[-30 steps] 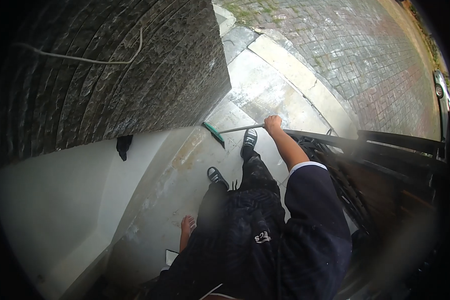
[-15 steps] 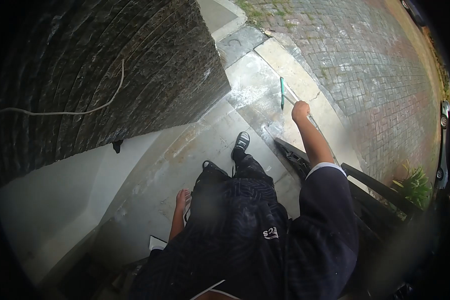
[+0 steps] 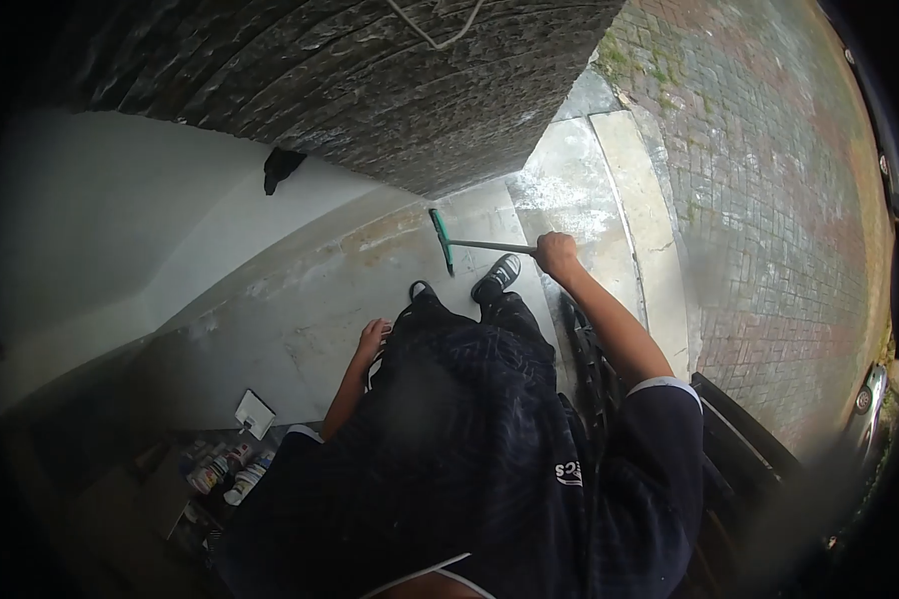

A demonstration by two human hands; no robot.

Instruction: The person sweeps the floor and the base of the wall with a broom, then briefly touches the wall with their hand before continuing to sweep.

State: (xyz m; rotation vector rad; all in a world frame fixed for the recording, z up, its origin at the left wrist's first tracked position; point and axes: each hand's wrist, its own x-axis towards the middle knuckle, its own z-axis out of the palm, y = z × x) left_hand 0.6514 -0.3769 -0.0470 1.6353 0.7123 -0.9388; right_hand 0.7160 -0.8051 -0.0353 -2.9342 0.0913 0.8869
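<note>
My right hand (image 3: pixel 557 255) is closed around the grey handle of a squeegee (image 3: pixel 443 242), out to the right of my body. Its green head touches the pale tiled floor (image 3: pixel 345 265) in front of my feet, and the handle runs from the head rightward into my fist. My left hand (image 3: pixel 374 337) hangs beside my left thigh, holding nothing, with its fingers partly spread. My two dark shoes (image 3: pixel 496 278) stand on the tiles just below the squeegee head.
A rough dark stone wall (image 3: pixel 370 90) rises ahead, beside a white wall (image 3: pixel 210 190). Brick paving (image 3: pixel 759 230) and parked cars (image 3: pixel 869 391) lie to the right. A black metal gate (image 3: pixel 739 419) is near my right arm. Bottles (image 3: pixel 245 479) and a white dustpan-like object (image 3: pixel 255 413) are at lower left.
My right hand and the squeegee have moved left and nearer my feet; the head now sits left of my hand on the tiles. The view has turned, showing more of the lower left.
</note>
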